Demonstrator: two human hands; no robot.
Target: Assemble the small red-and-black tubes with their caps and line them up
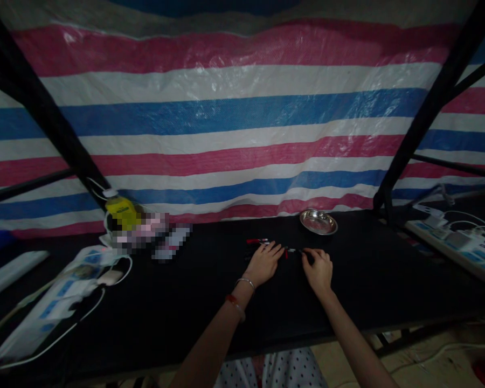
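Observation:
My left hand [265, 263] lies low over the black table [165, 312], its fingers spread beside a red pen-like item [257, 241]. Just right of its fingertips is a small dark and silver piece [291, 250] with a bit of red below it. My right hand [318, 268] has thumb and index finger close together at a dark end of that piece; what is between them is too small to make out. A round shiny metal dish [318, 222] sits behind my right hand.
Power strips with white cables lie at the left [60, 302] and right [461, 245]. A yellow bottle [122, 212] and a blurred pale item [172, 243] stand back left. Black frame posts and a striped sheet [242, 118] rise behind.

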